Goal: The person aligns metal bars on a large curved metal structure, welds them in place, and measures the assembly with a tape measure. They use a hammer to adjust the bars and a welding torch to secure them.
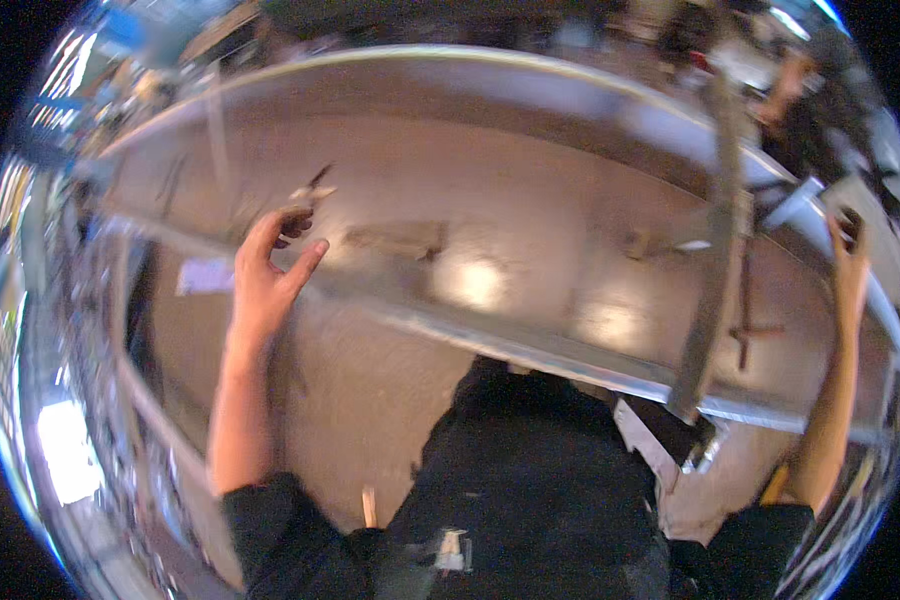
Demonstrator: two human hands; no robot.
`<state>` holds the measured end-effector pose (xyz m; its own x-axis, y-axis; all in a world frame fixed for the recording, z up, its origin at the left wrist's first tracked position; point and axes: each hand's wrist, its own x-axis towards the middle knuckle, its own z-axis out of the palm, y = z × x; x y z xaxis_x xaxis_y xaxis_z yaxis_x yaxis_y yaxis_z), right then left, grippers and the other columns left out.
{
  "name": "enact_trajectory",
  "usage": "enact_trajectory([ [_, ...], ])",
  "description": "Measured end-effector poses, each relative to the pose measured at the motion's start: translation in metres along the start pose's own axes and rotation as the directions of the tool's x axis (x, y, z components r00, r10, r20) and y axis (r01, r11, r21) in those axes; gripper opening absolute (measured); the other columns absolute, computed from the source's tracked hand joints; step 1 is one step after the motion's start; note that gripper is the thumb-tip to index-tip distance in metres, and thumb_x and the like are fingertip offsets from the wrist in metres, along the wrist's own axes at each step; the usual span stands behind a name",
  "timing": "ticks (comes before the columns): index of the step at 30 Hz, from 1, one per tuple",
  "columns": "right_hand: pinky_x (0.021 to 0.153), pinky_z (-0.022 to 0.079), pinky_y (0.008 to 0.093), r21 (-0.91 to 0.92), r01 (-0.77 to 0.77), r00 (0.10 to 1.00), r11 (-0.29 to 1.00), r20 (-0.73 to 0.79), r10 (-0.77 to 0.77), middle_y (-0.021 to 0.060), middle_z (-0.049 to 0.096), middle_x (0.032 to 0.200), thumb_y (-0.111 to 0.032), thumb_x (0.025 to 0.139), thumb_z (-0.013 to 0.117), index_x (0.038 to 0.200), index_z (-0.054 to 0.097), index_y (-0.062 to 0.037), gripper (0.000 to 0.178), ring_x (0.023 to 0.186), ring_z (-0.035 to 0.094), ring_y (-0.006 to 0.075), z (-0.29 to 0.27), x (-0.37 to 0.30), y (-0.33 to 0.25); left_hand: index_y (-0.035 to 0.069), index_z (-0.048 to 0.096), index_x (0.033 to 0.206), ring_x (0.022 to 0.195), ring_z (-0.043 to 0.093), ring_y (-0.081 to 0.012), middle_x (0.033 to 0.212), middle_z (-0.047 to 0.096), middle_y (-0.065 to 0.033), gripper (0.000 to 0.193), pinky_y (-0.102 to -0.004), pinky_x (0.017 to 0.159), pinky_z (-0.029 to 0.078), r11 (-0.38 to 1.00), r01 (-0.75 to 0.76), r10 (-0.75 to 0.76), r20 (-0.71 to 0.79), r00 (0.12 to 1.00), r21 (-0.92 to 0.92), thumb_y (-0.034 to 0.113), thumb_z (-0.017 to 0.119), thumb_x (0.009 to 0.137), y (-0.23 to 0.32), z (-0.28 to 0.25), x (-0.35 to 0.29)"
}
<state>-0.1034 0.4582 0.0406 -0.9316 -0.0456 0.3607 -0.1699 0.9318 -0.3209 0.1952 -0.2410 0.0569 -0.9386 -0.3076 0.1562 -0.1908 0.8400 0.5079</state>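
My left hand (278, 258) is raised over the near edge of a long, brownish metal-looking panel (530, 160). Its thumb and fingers are apart, with nothing visible between them. Just beyond the fingertips lies a small blurred object (315, 188) with a dark, pointed end. At the far right, my right hand (849, 245) is held up near a pale bar (796, 205). Its fingers are loosely curved, a gap shows between them and the thumb, and nothing can be made out inside.
A long greyish bar (715, 260) crosses the panel at right, beside a dark T-shaped handle (745, 330). Small blurred items (660, 244) and a flat brownish piece (400, 238) lie on the panel. A pale sheet (206, 276) is at left. Beyond the far rim is blurred clutter.
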Motion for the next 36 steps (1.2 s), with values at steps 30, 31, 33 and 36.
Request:
enact_trajectory([
  [30, 0.077, 0.05, 0.0251, 0.07, -0.493, 0.797, 0.867, -0.362, 0.483, 0.0049, 0.069, 0.093, -0.016, 0.093, 0.073, 0.107, 0.069, 0.0018, 0.023, 0.085, 0.064, 0.0109, -0.2, -0.286, -0.21, 0.003, 0.057, 0.111, 0.101, 0.059, -0.0318, 0.104, 0.062, -0.0139, 0.058, -0.0483, 0.09, 0.042, 0.385, -0.922, 0.686, 0.68, 0.258, -0.039, 0.039, 0.082, 0.072, -0.033, 0.197, 0.074],
  [31, 0.077, 0.05, 0.0252, 0.062, -0.486, 0.802, 0.872, -0.365, 0.473, 0.0052, 0.069, 0.093, -0.015, 0.092, 0.072, 0.107, 0.069, 0.0024, 0.023, 0.085, 0.064, 0.011, -0.198, -0.284, -0.213, 0.003, 0.057, 0.112, 0.1, 0.059, -0.0314, 0.103, 0.062, -0.0131, 0.058, -0.0476, 0.088, 0.042, 0.349, -0.936, 0.694, 0.684, 0.225, -0.045, 0.037, 0.082, 0.072, -0.024, 0.196, 0.071],
  [33, 0.079, 0.05, 0.0254, 0.059, -0.468, 0.811, 0.882, -0.366, 0.455, 0.0058, 0.069, 0.094, -0.012, 0.092, 0.072, 0.106, 0.069, 0.0034, 0.021, 0.086, 0.064, 0.0113, -0.19, -0.285, -0.219, 0.004, 0.058, 0.113, 0.099, 0.058, -0.0306, 0.101, 0.061, -0.0115, 0.057, -0.0464, 0.085, 0.042, 0.276, -0.96, 0.698, 0.697, 0.164, -0.05, 0.034, 0.083, 0.072, -0.003, 0.191, 0.069],
  [36, 0.085, 0.052, 0.0279, 0.067, -0.495, 0.803, 0.866, -0.344, 0.486, 0.0062, 0.073, 0.095, -0.013, 0.088, 0.076, 0.105, 0.071, -0.0014, 0.021, 0.093, 0.069, 0.0138, -0.186, -0.293, -0.222, 0.005, 0.058, 0.113, 0.1, 0.058, -0.0303, 0.102, 0.06, -0.0117, 0.056, -0.0452, 0.085, 0.042, 0.298, -0.955, 0.606, 0.774, 0.184, -0.006, 0.034, 0.082, 0.072, -0.022, 0.211, 0.068],
])
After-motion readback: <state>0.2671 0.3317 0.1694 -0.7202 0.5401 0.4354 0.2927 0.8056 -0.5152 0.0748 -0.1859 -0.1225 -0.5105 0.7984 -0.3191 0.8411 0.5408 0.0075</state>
